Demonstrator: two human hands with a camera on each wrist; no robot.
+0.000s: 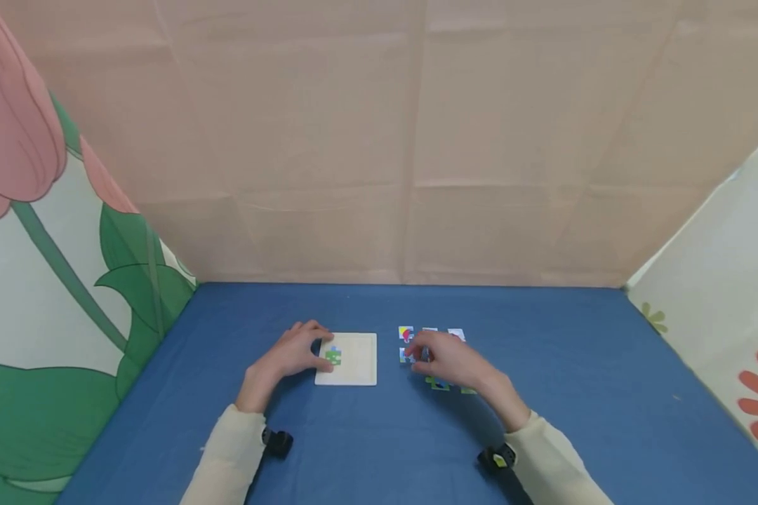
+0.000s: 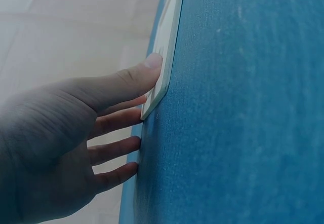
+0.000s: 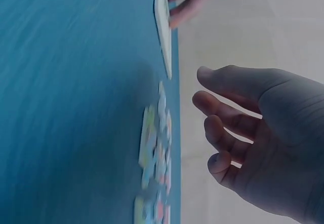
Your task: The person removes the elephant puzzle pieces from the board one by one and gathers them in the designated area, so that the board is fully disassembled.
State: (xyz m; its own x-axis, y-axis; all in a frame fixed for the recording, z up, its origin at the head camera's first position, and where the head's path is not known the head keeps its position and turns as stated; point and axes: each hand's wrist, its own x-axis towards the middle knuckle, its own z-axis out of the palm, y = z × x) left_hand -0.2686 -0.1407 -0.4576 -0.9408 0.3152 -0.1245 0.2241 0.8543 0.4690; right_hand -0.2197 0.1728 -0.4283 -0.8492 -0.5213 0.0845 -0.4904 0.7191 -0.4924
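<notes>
A pale square puzzle tray lies on the blue table, with a green-and-blue puzzle piece in its left part. My left hand rests at the tray's left side, thumb and forefinger spread around that piece. In the left wrist view, the thumb touches the tray and the fairly straight fingers reach its edge. My right hand hovers over loose puzzle pieces right of the tray. Its fingers are loosely bent, with nothing visible between thumb and fingertips in the right wrist view. It partly hides the pieces in the head view.
More loose pieces lie in rough rows on the blue tablecloth. A beige cloth wall stands behind the table. Flower-patterned panels flank it on the left and right.
</notes>
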